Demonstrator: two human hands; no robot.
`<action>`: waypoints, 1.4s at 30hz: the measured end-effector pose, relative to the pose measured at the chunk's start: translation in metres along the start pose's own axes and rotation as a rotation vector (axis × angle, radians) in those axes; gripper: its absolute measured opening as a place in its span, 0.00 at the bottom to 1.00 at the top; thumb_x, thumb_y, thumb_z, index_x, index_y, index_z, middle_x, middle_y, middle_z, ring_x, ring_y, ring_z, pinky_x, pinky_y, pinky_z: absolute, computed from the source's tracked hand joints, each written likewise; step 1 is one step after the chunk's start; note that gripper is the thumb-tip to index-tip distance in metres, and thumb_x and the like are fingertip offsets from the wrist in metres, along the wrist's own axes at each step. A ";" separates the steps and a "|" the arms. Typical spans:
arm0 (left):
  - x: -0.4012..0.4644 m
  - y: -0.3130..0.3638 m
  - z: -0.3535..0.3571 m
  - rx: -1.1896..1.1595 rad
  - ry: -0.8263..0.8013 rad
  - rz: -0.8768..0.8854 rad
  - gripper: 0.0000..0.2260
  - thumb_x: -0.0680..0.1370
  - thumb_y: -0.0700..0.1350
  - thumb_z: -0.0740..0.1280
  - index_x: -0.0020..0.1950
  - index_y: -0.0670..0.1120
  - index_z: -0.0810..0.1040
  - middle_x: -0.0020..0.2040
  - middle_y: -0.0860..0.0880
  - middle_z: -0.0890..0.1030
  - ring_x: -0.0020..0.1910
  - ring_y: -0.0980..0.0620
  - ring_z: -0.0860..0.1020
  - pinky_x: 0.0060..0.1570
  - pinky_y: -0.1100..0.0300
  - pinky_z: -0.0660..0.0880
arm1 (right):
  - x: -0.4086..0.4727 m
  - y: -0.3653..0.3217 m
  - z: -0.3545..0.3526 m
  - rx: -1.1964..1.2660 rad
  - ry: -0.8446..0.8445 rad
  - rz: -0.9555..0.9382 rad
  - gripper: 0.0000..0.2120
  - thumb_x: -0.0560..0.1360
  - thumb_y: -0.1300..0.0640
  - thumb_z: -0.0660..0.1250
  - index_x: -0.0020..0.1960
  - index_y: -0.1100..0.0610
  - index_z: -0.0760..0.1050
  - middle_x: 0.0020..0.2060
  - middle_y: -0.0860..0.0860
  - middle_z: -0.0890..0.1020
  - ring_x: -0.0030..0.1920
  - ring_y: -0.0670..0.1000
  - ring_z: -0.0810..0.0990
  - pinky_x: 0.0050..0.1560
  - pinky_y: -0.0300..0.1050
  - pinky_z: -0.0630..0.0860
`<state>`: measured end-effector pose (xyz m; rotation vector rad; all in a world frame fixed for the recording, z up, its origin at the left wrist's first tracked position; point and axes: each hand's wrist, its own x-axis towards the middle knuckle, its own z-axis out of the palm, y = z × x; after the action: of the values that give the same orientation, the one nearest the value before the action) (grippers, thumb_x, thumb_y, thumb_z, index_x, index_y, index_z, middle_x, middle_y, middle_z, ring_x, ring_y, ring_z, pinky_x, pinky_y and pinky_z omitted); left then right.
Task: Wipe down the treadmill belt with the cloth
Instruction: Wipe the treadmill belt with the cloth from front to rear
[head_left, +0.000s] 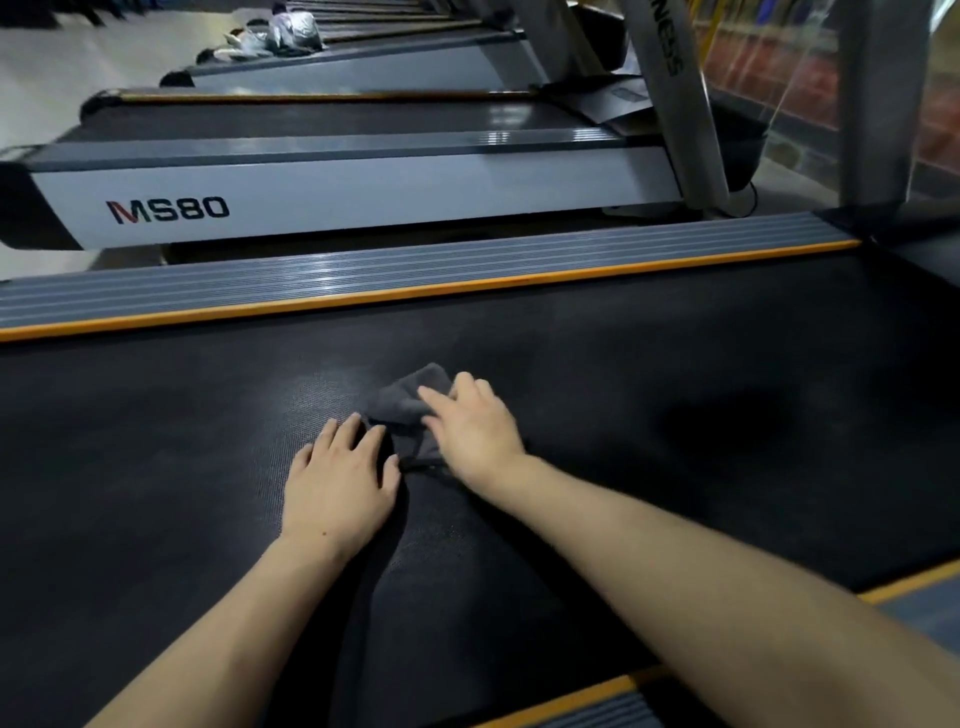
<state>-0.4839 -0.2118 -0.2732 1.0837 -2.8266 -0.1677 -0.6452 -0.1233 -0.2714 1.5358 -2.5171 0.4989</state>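
Rubber belt: a black textured treadmill belt (675, 374) was seen filling the middle of the view, bordered by orange strips.
Cloth: a dark grey cloth (410, 400) was found lying crumpled on the belt near its centre, partly covered by the right hand.
Containers: nothing of that kind could be made out.
Right hand: the right hand (475, 431) was laid on top of the cloth with fingers fairly straight and slightly spread, pressing it against the belt; the fingertips reached over its far edge.
Left hand: the left hand (340, 480) was rested flat on the belt just beside the cloth, fingers extended and close together; whether the fingertips touched the cloth's edge could not be told.
Side rail: a grey ribbed side rail (363, 275) was seen along the far edge of the belt.
Neighbouring machine: a second treadmill (337, 192) marked "MS80" was stood beyond the rail, with more machines behind it.
Uprights: grey uprights (872, 104) were seen rising at the upper right.
Background: a person (291, 26) was blurred at the far end of the row.
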 end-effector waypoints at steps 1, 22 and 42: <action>-0.001 -0.001 0.001 0.004 -0.004 0.001 0.20 0.80 0.59 0.54 0.69 0.56 0.72 0.76 0.50 0.69 0.78 0.47 0.61 0.72 0.47 0.63 | -0.004 0.023 -0.009 -0.014 -0.023 0.004 0.17 0.77 0.48 0.65 0.65 0.50 0.74 0.51 0.57 0.72 0.52 0.60 0.72 0.49 0.55 0.75; -0.007 -0.011 -0.008 0.018 -0.003 -0.041 0.17 0.81 0.55 0.55 0.68 0.55 0.73 0.75 0.53 0.70 0.76 0.49 0.64 0.70 0.48 0.64 | -0.018 -0.031 0.012 0.055 -0.070 -0.027 0.19 0.82 0.52 0.57 0.73 0.46 0.67 0.77 0.52 0.60 0.76 0.55 0.60 0.71 0.47 0.63; -0.006 -0.002 -0.013 0.032 -0.022 -0.036 0.20 0.82 0.54 0.54 0.74 0.55 0.68 0.80 0.51 0.62 0.80 0.47 0.57 0.74 0.47 0.60 | -0.047 0.002 0.002 -0.016 -0.038 0.101 0.27 0.79 0.46 0.61 0.75 0.53 0.65 0.77 0.59 0.60 0.75 0.63 0.61 0.73 0.55 0.63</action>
<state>-0.4764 -0.2101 -0.2615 1.1471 -2.8397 -0.1385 -0.6252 -0.0839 -0.2873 1.4322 -2.6310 0.4651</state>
